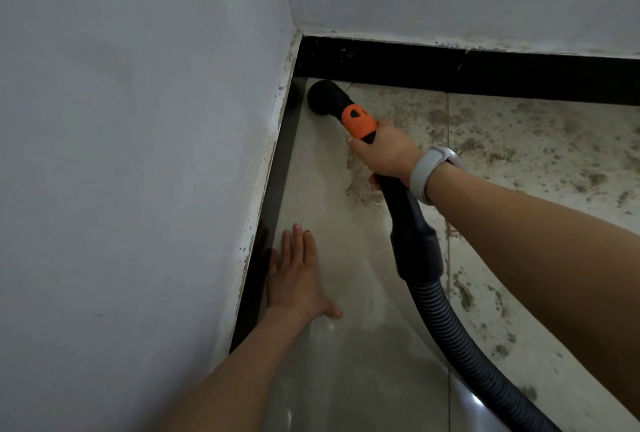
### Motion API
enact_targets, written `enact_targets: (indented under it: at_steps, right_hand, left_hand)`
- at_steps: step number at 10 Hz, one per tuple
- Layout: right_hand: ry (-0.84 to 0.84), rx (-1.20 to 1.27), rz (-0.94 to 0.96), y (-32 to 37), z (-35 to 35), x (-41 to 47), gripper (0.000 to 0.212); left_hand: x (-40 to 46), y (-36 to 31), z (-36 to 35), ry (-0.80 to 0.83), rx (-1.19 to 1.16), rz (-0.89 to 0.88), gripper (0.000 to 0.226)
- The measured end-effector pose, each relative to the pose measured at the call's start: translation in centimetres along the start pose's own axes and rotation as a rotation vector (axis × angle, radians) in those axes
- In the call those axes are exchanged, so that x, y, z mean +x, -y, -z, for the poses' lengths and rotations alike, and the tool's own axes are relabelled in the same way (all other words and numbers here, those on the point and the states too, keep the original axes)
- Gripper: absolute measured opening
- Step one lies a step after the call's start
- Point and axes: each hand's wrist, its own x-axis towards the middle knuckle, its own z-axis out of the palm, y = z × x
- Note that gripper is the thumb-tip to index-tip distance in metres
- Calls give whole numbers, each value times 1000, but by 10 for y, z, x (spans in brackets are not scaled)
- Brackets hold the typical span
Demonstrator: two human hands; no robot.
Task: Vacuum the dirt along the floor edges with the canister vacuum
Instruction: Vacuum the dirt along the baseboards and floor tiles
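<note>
The round black brush nozzle [327, 96] with an orange collar sits in the floor corner, against the black skirting board [519, 79]. The right hand [384, 154] grips the dark ribbed vacuum hose [446, 310]. The left hand [294, 275] lies spread flat on the grey tiled floor [346, 362]. Brown dirt specks [519, 140] cover the tiles rightward.

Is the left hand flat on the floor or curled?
Flat: the left hand lies with straight, spread fingers on the floor tile.
</note>
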Motion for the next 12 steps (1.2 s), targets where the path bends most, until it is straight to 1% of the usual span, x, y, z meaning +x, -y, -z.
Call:
enact_targets:
  at_steps: [2, 3, 4, 5, 6, 7, 9, 10, 11, 12]
  right_hand:
    - [24, 203, -39, 5, -3, 7, 31]
    - [66, 188, -36, 8, -5, 8, 32]
    - [23, 79, -18, 11, -4, 10, 34]
    - [-88, -137, 24, 12, -8, 9, 42]
    - [-134, -226, 34, 8, -6, 8, 42]
    - [-146, -162, -13, -3, 9, 7, 41]
    - [-207, -350, 10, -19, 20, -3, 37]
    - [-221, -357, -2, -21, 24, -4, 39]
    - [-210, -326, -30, -21, 27, -4, 41]
    - [-222, -235, -72, -29, 31, -9, 38]
  left_hand:
    - [0, 0, 1, 3, 7, 8, 139]
    - [0, -1, 2, 16, 16, 16, 139]
    - [2, -4, 4, 34, 27, 31, 140]
    - [2, -4, 4, 39, 34, 30, 141]
    - [2, -4, 4, 37, 42, 28, 141]
    - [3, -4, 3, 37, 39, 27, 141]
    - [3, -5, 4, 45, 37, 35, 141]
    - [3, -6, 5, 50, 42, 39, 141]
    - [2, -8, 7, 57, 42, 43, 141]
    - [1, -11, 8, 70, 48, 61, 141]
